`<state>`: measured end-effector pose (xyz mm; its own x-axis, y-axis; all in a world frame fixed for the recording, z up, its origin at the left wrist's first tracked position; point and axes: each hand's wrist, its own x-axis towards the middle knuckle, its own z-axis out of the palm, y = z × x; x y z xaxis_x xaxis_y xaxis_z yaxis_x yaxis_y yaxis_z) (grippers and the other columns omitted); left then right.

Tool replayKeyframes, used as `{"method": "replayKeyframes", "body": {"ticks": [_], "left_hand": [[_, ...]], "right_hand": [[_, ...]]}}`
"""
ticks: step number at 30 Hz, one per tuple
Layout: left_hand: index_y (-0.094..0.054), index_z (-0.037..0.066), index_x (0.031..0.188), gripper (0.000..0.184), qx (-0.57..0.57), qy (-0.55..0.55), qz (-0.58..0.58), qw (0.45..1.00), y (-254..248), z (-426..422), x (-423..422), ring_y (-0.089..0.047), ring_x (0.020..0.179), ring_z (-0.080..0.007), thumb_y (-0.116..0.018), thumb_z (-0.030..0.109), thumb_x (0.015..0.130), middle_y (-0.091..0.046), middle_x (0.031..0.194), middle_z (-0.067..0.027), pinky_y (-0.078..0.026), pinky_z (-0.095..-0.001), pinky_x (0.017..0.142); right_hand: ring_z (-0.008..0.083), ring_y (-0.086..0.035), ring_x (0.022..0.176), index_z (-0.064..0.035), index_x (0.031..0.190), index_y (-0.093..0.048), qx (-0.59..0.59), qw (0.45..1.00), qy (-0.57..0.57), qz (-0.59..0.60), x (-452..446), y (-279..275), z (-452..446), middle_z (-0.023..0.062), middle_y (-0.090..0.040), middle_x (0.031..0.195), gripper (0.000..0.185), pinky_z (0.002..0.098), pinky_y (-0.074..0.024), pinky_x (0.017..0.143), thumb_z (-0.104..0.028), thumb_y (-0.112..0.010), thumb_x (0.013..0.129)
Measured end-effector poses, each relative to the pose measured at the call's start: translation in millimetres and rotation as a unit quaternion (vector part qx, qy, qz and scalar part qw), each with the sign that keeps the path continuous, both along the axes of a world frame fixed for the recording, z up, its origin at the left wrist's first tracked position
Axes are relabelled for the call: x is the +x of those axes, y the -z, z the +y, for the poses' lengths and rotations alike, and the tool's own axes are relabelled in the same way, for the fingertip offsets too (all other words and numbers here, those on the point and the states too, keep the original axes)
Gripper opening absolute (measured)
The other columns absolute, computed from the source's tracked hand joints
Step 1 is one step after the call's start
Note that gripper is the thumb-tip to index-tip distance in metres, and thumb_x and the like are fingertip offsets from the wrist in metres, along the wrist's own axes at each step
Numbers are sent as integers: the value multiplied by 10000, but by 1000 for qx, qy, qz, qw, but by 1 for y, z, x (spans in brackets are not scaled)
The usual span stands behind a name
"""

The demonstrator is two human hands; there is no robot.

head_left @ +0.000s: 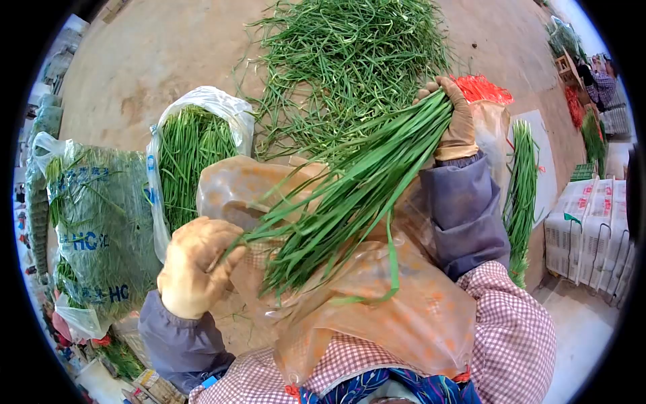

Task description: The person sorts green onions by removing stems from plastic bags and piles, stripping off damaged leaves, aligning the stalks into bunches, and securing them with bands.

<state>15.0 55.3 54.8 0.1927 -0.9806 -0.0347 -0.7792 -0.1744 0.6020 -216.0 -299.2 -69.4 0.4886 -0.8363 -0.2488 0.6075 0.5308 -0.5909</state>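
The person's right grip, right of centre in the upper half of the frame, is closed around a bunch of long green leaves, its fingers wrapped over the bunch's upper-right end. Nearly all of the bunch's length lies outside that grip, below it and to its left, over the middle of the frame. Its long axis runs on a diagonal from upper right to lower left; the gathered end sits in the grip, and the loose tips fan out toward the lower left, with one leaf bending down toward the bottom of the frame. The left grip, left of centre, has its fingers curled and its thumb close to them, right beside the outermost leaf tips; whether it pinches any of them cannot be told. Beneath the bunch in this view spreads a translucent plastic apron, over checked clothing. A loose heap of similar leaves covers the floor at top centre. An open plastic bag filled with leaves stands just above the left grip, with a bag printed in blue at far left. Another bundle lies to the right of the right sleeve, near white crates at the right edge.
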Motion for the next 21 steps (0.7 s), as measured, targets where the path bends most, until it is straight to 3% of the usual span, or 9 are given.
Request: {"method": "replayKeyframes", "body": {"ticks": [3,4,7,10,14,17,18,19,21], "left_hand": [[-660,-41,918,259,-10,-126,138,982,-4,-3,6,-630,775,-204,-695,215,896,-671,845,-117,-493,-311,708],[-659,-47,939,287,-29,-146,138,979,-7,-8,15,-613,797,-159,-674,239,922,-670,854,-101,-485,-305,724],[-650,-27,1143,295,-178,-288,170,925,8,-28,41,-641,899,-159,-670,149,907,-696,1031,-87,-501,-278,859],[-575,-18,1281,415,-229,-250,-195,921,19,-57,47,-646,1000,-153,-668,107,896,-657,1184,-104,-513,-282,895],[-537,-8,1325,470,-126,-144,122,974,16,-88,4,-664,1021,-171,-678,105,891,-614,1255,-143,-553,-295,823],[-552,-16,1307,434,-17,-103,351,931,13,-110,-25,-624,1078,-173,-651,196,941,-623,1258,-118,-485,-293,938],[-537,-15,1317,450,55,-108,309,943,-3,-116,-35,-641,985,-140,-660,198,939,-653,1192,-109,-514,-256,842],[-515,5,1341,493,45,-73,402,912,26,-117,-32,-637,1006,-158,-692,181,917,-666,1164,-123,-509,-261,834],[-488,9,1361,537,77,-7,384,920,35,-127,-42,-630,1046,-180,-716,143,893,-654,1176,-153,-514,-272,846]], "right_hand": [[247,-679,737,-47,872,-664,2,1000,-2,-14,-5,-9,0,72,-681,794,161,429,-595,697,-203,-704,881],[239,-679,755,-71,914,-666,-16,999,-11,-25,-7,-14,2,65,-683,816,136,415,-598,696,-203,-690,894],[237,-675,775,-101,984,-658,-70,996,-15,-52,-11,-21,6,56,-678,844,118,413,-597,694,-195,-667,914],[237,-658,810,-123,1072,-637,-102,990,-46,-86,-14,-20,9,45,-668,878,163,418,-585,732,-201,-652,928],[232,-650,817,-120,1111,-634,-128,980,-73,-132,-12,-22,12,47,-667,889,203,420,-573,776,-208,-654,929],[232,-653,822,-117,1118,-634,-136,975,-87,-153,-9,-24,15,51,-668,901,210,420,-571,786,-208,-652,930],[232,-653,825,-116,1118,-634,-126,976,-88,-154,-10,-23,16,52,-668,904,209,420,-571,788,-208,-651,931],[232,-653,828,-116,1119,-634,-115,977,-89,-154,-11,-22,16,53,-668,907,209,420,-571,789,-207,-649,932],[238,-656,839,-123,1117,-636,-108,978,-93,-150,-11,-18,16,57,-670,916,197,428,-573,791,-203,-642,938]]}}
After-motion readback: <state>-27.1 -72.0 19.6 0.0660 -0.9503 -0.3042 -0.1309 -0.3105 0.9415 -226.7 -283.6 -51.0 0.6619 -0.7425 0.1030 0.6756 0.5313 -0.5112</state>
